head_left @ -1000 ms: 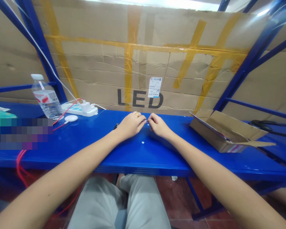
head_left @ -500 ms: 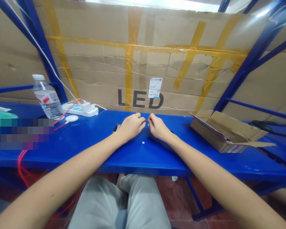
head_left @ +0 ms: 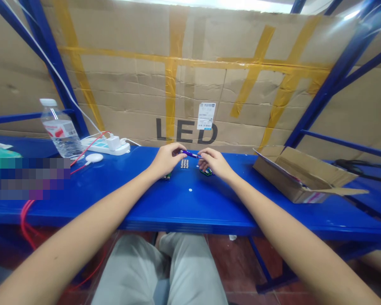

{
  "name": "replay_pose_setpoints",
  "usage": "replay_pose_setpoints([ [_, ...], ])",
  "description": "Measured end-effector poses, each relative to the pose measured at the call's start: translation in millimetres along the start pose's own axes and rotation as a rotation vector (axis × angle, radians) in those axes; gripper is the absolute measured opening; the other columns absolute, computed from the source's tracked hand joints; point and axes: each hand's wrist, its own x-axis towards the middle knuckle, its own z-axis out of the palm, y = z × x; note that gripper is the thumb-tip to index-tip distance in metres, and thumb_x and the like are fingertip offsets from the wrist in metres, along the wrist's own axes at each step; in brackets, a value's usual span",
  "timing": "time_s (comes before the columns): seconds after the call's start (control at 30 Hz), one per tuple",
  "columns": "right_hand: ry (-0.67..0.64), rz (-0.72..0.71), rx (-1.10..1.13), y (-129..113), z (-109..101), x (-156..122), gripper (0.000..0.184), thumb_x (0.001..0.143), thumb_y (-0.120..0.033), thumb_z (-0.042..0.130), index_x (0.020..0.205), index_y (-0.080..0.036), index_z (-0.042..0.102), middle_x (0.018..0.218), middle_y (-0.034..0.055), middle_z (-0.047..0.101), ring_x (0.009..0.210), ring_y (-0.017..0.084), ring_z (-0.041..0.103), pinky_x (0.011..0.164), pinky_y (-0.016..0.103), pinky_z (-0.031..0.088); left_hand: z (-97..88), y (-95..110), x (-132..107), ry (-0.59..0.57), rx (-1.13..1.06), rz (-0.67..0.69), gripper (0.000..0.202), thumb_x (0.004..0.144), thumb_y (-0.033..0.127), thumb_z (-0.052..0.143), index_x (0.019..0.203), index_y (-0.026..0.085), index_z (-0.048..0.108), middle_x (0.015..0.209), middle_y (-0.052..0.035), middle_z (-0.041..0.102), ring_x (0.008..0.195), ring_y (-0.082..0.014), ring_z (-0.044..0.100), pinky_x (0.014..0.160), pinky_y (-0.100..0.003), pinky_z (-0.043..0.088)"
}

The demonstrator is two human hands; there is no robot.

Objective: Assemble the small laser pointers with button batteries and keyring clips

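Both my hands are raised slightly over the back of the blue table (head_left: 190, 207). My left hand (head_left: 165, 159) and my right hand (head_left: 215, 162) each pinch one end of a thin blue-purple stick-like object (head_left: 189, 154) held level between them. Below it on the table lies a small cluster of round silver pieces (head_left: 184, 163). A small green piece (head_left: 206, 171) shows under my right hand and another green piece (head_left: 167, 177) under my left wrist. A tiny white dot (head_left: 190, 190) lies nearer to me.
A water bottle (head_left: 59, 129), a white power strip (head_left: 106, 145) with red and white wires, and a white round puck (head_left: 94, 158) stand at the left. An open cardboard box (head_left: 300, 173) lies at the right. Taped cardboard marked LED (head_left: 186, 131) backs the table.
My hands have lifted and drawn apart, and the thin blue-purple object now shows between them. The silver pieces and green pieces beneath them have come into view.
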Motion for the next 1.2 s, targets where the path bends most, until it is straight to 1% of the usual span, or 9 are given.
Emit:
replay_pose_setpoints([
  [0.13, -0.048, -0.188, -0.164, -10.2, -2.1, -4.1, 0.024, 0.083, -0.04, 0.062, 0.091, -0.019, 0.071, 0.095, 0.008, 0.073, 0.095, 0.025, 0.065, 0.084, 0.038, 0.05, 0.9, 7.7, -2.1, -0.033, -0.047, 0.087, 0.012, 0.083, 0.021, 0.067, 0.094, 0.019, 0.071, 0.093, -0.0033, 0.072, 0.081, -0.0165, 0.061, 0.078, -0.031, 0.048],
  [0.2, -0.11, -0.224, -0.165, -13.1, -1.8, -6.4, 0.026, 0.083, -0.042, 0.062, 0.086, -0.019, 0.072, 0.098, 0.0081, 0.074, 0.1, 0.026, 0.065, 0.089, 0.039, 0.048, 1.9, 11.5, -3.2, -0.063, -0.06, 0.142, 0.011, 0.083, 0.019, 0.066, 0.092, 0.02, 0.072, 0.094, -0.004, 0.072, 0.088, -0.0181, 0.062, 0.083, -0.033, 0.048],
  [0.33, -0.306, -0.09, 0.041, -11.2, 2.4, -9.9, 0.025, 0.083, -0.043, 0.063, 0.083, -0.017, 0.066, 0.075, 0.0058, 0.07, 0.076, 0.021, 0.066, 0.074, 0.035, 0.049, 4.5, 15.7, -5.1, -0.089, -0.086, 0.169, 0.009, 0.082, 0.019, 0.067, 0.088, 0.022, 0.073, 0.093, -0.0038, 0.073, 0.096, -0.0203, 0.062, 0.089, -0.037, 0.048],
  [0.43, -0.32, 0.001, 0.23, -7.7, 7.2, -11.3, 0.018, 0.08, -0.035, 0.066, 0.08, -0.018, 0.058, 0.059, -0.002, 0.054, 0.057, 0.016, 0.057, 0.061, 0.032, 0.046, 6.1, 16.6, -4.9, -0.108, -0.136, 0.112, 0.012, 0.08, 0.025, 0.07, 0.092, 0.022, 0.073, 0.098, -0.005, 0.074, 0.099, -0.0217, 0.062, 0.089, -0.038, 0.048],
  [0.53, -0.283, 0.051, 0.334, -8.0, 10.0, -12.5, 0.018, 0.077, -0.029, 0.068, 0.077, -0.019, 0.053, 0.053, -0.007, 0.041, 0.048, 0.01, 0.042, 0.053, 0.028, 0.041, 6.2, 16.4, -2.4, -0.149, -0.42, 0.003, 0.036, 0.083, 0.043, 0.068, 0.11, 0.02, 0.07, 0.118, -0.0102, 0.071, 0.112, -0.0253, 0.062, 0.093, -0.04, 0.048],
  [0.6, -0.265, 0.063, 0.326, -10.0, 10.3, -13.5, 0.018, 0.076, -0.027, 0.068, 0.076, -0.019, 0.052, 0.051, -0.0085, 0.037, 0.046, 0.008, 0.034, 0.049, 0.025, 0.037, 4.9, 14.9, -0.2, -0.166, -0.702, -0.102, 0.051, 0.09, 0.057, 0.054, 0.12, 0.017, 0.066, 0.128, -0.0139, 0.067, 0.121, -0.0281, 0.059, 0.096, -0.042, 0.047],
  [0.73, -0.246, 0.054, 0.272, -13.3, 9.1, -14.7, 0.015, 0.074, -0.025, 0.068, 0.079, -0.018, 0.054, 0.051, -0.0084, 0.038, 0.047, 0.008, 0.033, 0.047, 0.024, 0.035, 0.6, 8.8, 2.9, -0.152, -1.015, -0.314, 0.07, 0.09, 0.071, 0.038, 0.122, 0.014, 0.065, 0.125, -0.0174, 0.068, 0.124, -0.0321, 0.058, 0.099, -0.045, 0.045],
  [0.9, -0.228, 0.018, 0.163, -12.7, 8.1, -14.3, 0.013, 0.075, -0.024, 0.066, 0.078, -0.018, 0.055, 0.051, -0.0074, 0.041, 0.047, 0.009, 0.037, 0.046, 0.025, 0.037, -0.4, 4.8, 3.4, -0.112, -1.092, -0.401, 0.072, 0.089, 0.072, 0.04, 0.122, 0.014, 0.066, 0.122, -0.0179, 0.069, 0.123, -0.0333, 0.058, 0.099, -0.045, 0.045],
  [1.2, -0.23, -0.003, 0.091, -11.8, 6.6, -12.7, 0.011, 0.076, -0.026, 0.063, 0.08, -0.018, 0.056, 0.05, -0.0077, 0.041, 0.044, 0.009, 0.039, 0.045, 0.025, 0.038, 0.4, 5.1, 3.1, -0.106, -1.069, -0.417, 0.07, 0.088, 0.072, 0.042, 0.118, 0.014, 0.067, 0.122, -0.0178, 0.069, 0.124, -0.0335, 0.058, 0.099, -0.044, 0.044],
])
